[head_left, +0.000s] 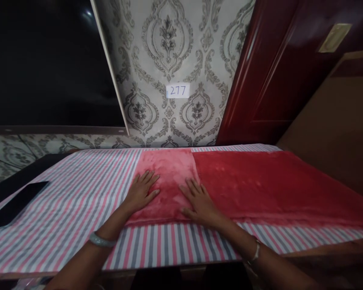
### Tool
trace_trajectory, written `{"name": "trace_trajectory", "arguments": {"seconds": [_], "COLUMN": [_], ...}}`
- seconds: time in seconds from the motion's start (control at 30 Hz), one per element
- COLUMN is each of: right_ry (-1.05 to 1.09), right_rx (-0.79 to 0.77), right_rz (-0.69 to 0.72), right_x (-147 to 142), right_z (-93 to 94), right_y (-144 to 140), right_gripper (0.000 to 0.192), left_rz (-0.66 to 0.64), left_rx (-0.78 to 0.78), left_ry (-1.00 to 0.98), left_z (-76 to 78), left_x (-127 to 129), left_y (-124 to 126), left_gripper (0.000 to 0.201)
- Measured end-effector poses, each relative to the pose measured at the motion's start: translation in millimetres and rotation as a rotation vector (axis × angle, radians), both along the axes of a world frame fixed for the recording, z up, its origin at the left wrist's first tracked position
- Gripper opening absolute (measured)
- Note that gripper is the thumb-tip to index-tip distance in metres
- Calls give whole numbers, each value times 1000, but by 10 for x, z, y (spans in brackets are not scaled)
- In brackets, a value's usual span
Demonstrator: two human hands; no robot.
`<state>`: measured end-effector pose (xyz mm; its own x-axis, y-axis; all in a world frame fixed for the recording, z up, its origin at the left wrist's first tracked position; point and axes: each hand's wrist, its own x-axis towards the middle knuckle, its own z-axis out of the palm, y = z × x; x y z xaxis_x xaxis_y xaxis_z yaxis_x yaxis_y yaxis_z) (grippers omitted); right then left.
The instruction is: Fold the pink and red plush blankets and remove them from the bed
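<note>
The left hand [138,195] and right hand [203,205] are laid flat, well apart, fingers spread and nothing grasped, at the paler section of a red cloth [260,185]. The cloth is spread over a striped sheet [78,197], before a patterned wall [169,52].

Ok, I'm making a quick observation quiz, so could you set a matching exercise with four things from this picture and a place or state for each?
1. Left hand
2. Striped sheet
3. Note
4. TV

A. Marked 277
B. Palm down, fingers spread
C. Dark-screened
D. Under the red cloth

Pairs: 1-B, 2-D, 3-A, 4-C
</note>
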<state>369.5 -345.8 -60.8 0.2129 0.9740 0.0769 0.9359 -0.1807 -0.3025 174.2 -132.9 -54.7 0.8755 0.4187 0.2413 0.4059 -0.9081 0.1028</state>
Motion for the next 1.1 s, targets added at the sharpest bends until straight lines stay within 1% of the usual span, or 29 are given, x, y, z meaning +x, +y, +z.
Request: {"name": "trace_trajectory", "arguments": {"seconds": [0.07,0.13,0.2,0.27,0.33,0.43,0.53,0.6,0.67,0.73,0.83,0.9,1.0,1.1], "right_ry": [12,48,84,103,94,37,-1,13,31,36,38,34,31,40], "right_rx": [-24,-68,-106,-86,2,103,74,34,6,-16,-62,-61,-29,-22], "right_rz": [36,52,74,90,76,-14,-131,-203,-254,-276,-304,-322,-333,-331], "right_x": [2,65,176,300,401,489,549,602,670,742,835,876,907,918], "right_z": [-11,2,53,143,260,444,583,626,609,520,301,164,54,42], "right_y": [-157,-267,-294,-210,-9,467,1000,1289,1481,1575,1591,1577,1576,1590], "right_gripper": [81,81,75,66,61,64,67,67,66,66,65,66,68,68], "left_rz": [7,16,16,1,17,119,216,270,319,359,408,423,420,418], "left_rx": [3,0,-20,-61,-103,-109,-91,-99,-109,-116,-128,-139,-156,-174], "left_ry": [0,5,12,19,17,-11,-14,12,42,66,88,97,101,88], "left_z": [-8,-14,-3,41,136,366,598,669,636,513,276,170,128,149], "left_x": [2,-3,-13,-16,13,149,391,572,727,835,901,902,892,889], "left_y": [-2,-15,-29,-22,30,219,478,625,718,761,779,792,823,847], "left_gripper": [60,61,62,63,62,60,62,63,64,63,62,63,63,62]}}
